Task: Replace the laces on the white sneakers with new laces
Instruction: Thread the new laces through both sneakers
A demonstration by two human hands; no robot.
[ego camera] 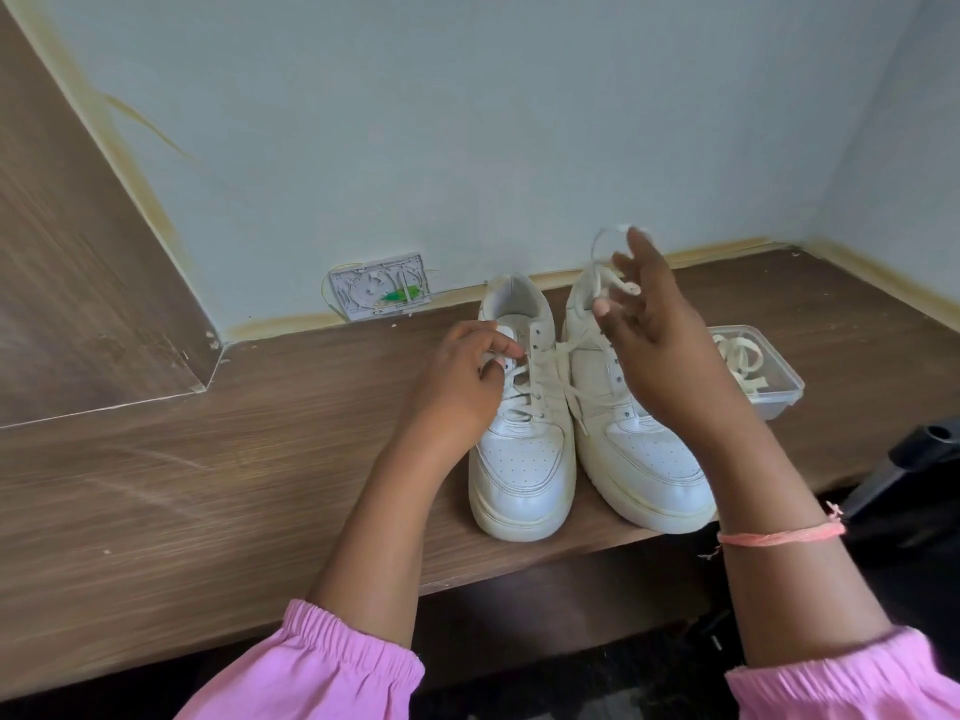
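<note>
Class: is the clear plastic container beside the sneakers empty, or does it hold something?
Not empty: the lidless clear plastic container holds loose cream laces.

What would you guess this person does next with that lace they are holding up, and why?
Probably keep drawing the lace up and away with the right hand until it slips free of the next eyelet. It is raised above the sneakers, and the left hand pinches at the upper lacing of the left sneaker, whose lower rows remain threaded.
</note>
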